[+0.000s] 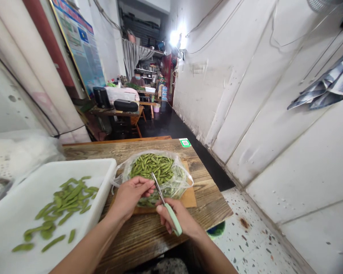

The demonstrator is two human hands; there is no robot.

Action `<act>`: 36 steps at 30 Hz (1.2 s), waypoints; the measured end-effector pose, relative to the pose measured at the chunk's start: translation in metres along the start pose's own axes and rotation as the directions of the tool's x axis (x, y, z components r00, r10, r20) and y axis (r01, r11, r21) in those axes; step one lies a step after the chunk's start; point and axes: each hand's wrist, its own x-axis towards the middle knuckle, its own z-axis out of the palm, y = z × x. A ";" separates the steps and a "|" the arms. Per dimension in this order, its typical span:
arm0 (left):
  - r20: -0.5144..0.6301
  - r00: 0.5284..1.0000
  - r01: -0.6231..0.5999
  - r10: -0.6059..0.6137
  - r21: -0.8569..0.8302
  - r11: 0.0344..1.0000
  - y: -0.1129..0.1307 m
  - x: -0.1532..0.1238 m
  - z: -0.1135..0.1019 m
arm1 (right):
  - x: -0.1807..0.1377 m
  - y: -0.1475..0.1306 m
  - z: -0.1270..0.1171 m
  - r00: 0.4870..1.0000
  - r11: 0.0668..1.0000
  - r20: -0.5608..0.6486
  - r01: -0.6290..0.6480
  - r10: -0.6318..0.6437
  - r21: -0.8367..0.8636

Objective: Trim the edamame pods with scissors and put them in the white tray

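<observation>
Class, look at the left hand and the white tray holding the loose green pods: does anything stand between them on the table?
Nothing visible does. The left hand is at the bag of pods, and the white tray lies directly beside it across bare wooden table.

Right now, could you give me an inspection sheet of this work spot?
Surface: wooden table, worn planks.
Job's things: clear bag of green pods on a cutting board; scissors.
Clutter: white tray with loose pods; green sticker.
Fingers: left hand at the scissor tip, pinched; right hand grips the scissors' handle.
Cables: wires on the wall.
Surroundings: white panelled wall, speckled floor, cluttered desk behind.
</observation>
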 end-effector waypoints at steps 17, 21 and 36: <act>-0.006 1.000 -0.008 0.010 0.282 0.959 -0.004 0.007 -0.010 | 0.004 0.012 -0.001 0.996 0.996 0.010 -0.087 0.087 0.026; -0.110 0.916 -0.123 0.385 0.838 0.532 0.024 0.009 -0.059 | -0.001 0.007 -0.004 0.996 0.992 -0.003 -0.086 0.087 0.092; 0.117 0.916 -0.007 0.383 0.961 -0.277 0.017 0.049 -0.046 | -0.002 0.013 -0.012 0.999 0.996 -0.026 -0.045 0.047 0.081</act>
